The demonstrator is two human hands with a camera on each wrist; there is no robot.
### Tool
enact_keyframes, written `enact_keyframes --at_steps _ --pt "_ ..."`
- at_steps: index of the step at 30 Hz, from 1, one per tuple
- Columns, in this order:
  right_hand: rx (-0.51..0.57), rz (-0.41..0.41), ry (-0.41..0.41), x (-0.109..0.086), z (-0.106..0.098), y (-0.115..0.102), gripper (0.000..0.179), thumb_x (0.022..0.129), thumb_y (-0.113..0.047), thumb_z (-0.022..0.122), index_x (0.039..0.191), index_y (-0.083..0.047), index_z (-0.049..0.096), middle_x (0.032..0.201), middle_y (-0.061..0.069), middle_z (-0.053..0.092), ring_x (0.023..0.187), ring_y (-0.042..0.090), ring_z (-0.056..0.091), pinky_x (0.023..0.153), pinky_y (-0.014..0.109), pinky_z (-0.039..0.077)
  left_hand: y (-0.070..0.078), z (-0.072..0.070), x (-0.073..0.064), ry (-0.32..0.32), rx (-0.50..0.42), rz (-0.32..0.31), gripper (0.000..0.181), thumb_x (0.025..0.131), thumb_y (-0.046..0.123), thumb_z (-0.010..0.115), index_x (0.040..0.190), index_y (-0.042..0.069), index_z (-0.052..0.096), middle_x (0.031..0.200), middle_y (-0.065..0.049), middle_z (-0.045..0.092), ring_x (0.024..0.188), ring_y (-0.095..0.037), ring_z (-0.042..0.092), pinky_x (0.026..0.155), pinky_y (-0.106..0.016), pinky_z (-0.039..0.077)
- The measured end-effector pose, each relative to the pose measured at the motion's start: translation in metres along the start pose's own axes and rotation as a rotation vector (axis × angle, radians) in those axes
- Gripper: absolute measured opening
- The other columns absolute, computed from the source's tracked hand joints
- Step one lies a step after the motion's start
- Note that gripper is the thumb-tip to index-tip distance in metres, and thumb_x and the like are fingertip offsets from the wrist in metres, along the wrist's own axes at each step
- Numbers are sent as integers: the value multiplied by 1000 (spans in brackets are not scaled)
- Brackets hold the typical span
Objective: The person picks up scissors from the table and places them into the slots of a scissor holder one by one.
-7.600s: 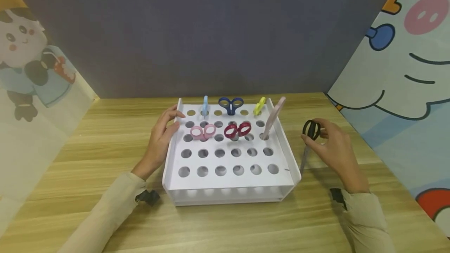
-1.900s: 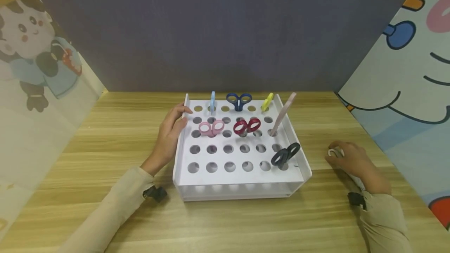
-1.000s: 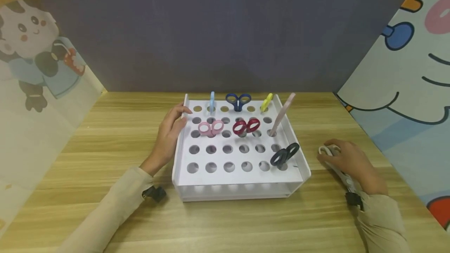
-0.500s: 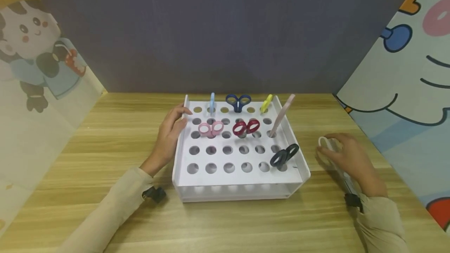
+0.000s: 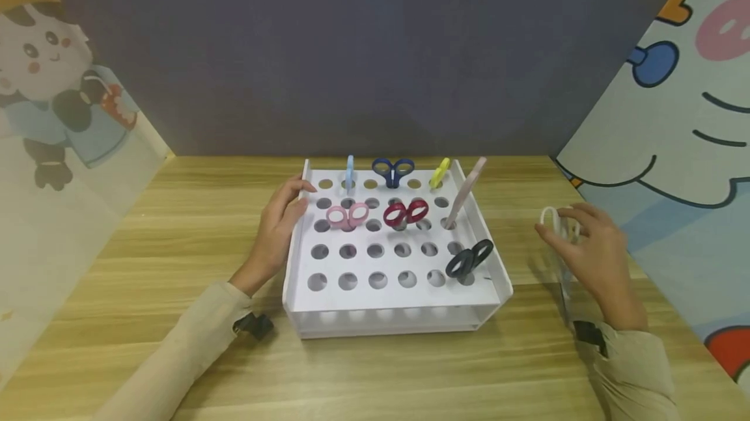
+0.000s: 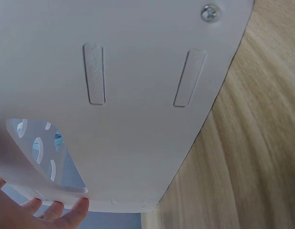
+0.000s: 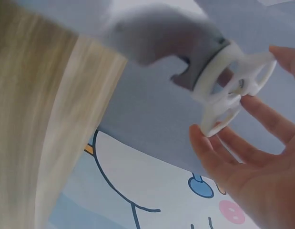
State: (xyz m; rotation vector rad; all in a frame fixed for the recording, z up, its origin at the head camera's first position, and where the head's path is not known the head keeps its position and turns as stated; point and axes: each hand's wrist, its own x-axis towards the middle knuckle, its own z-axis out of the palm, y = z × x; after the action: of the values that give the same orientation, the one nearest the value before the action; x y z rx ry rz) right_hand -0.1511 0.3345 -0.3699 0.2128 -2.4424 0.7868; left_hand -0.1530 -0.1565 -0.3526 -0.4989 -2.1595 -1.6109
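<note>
My right hand (image 5: 597, 252) holds a pair of white-handled scissors (image 5: 551, 215) by the finger loops, to the right of the rack. Their blades point down toward the table. In the right wrist view my fingertips and thumb pinch the white loops (image 7: 214, 114), and the blades blur toward the camera. My left hand (image 5: 272, 232) grips the left side panel of the white perforated rack (image 5: 363, 294), fingers over its top edge. In the left wrist view several fingertips show at the edge of that panel (image 6: 137, 138). Black scissors (image 5: 469, 259) stand in the rack's front right hole.
Also standing in the rack are light blue (image 5: 349, 172), navy (image 5: 393, 172), yellow (image 5: 439, 174), pink (image 5: 348, 216), dark red (image 5: 405, 213) and pale pink scissors (image 5: 465, 192). The rack stands on a wood-grain table (image 5: 193, 232). A grey panel (image 5: 363, 56) rises behind.
The black scissors went from my right hand into the rack's front right hole. Since then that hand has raised the white scissors, swinging the blades downward. My left hand keeps its place on the rack.
</note>
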Motion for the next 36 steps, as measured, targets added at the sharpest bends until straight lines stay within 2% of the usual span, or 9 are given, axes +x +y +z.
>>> enact_keyframes --at_steps 1,3,5,6,13,18,27,33,36 --pt "11 2 10 0 0 -1 46 81 -24 82 112 7 69 130 30 56 98 52 59 78 35 54 0 0 0 -1 1 1 22 103 11 45 118 3 59 142 -12 50 133 -16 41 109 -38 35" --pt "35 2 31 0 -1 -3 44 80 -22 84 110 7 69 130 27 57 107 50 57 80 13 46 0 0 0 -2 -1 3 22 103 11 45 118 3 59 143 -13 49 135 -17 40 111 -41 34" --pt "53 -2 51 1 -2 -6 43 78 -21 85 109 6 70 129 26 58 114 47 54 77 0 31 0 0 0 3 -2 5 22 102 11 45 118 2 59 144 -13 49 137 -20 39 113 -43 31" --pt "58 -8 57 2 -2 -8 43 77 -20 86 108 6 70 129 25 58 115 47 54 78 -1 30 1 0 0 8 -2 5 22 102 10 45 118 2 59 144 -14 49 138 -21 38 114 -43 30" --pt "67 -38 73 6 -5 -26 45 75 -19 87 108 6 69 129 24 59 114 47 55 77 1 31 -1 -1 0 10 -13 -3 22 102 10 45 118 3 59 145 -11 48 138 -19 38 115 -42 29" --pt "72 -100 124 5 -9 -39 44 71 -15 87 104 7 67 127 24 60 112 48 55 77 3 31 -2 -1 1 2 -2 5 22 102 10 46 118 4 59 144 -10 49 135 -17 40 114 -43 30" --pt "92 -205 218 7 -19 -60 42 68 -12 87 100 6 67 123 24 62 112 48 56 88 7 32 0 -1 0 2 2 4 22 102 10 46 118 4 59 144 -12 49 135 -18 40 114 -43 29" --pt "97 -263 272 7 -27 -71 46 70 -20 86 101 8 68 117 24 64 97 42 57 89 10 33 -1 -1 -1 -2 -5 -3 21 102 11 46 118 4 59 145 -12 48 134 -19 41 114 -45 30" --pt "92 -295 306 7 -33 -78 54 75 -35 83 101 9 68 116 25 64 92 42 56 87 9 33 0 -1 -1 -2 -4 -1 21 102 11 46 118 4 59 144 -12 49 133 -19 41 114 -46 30"
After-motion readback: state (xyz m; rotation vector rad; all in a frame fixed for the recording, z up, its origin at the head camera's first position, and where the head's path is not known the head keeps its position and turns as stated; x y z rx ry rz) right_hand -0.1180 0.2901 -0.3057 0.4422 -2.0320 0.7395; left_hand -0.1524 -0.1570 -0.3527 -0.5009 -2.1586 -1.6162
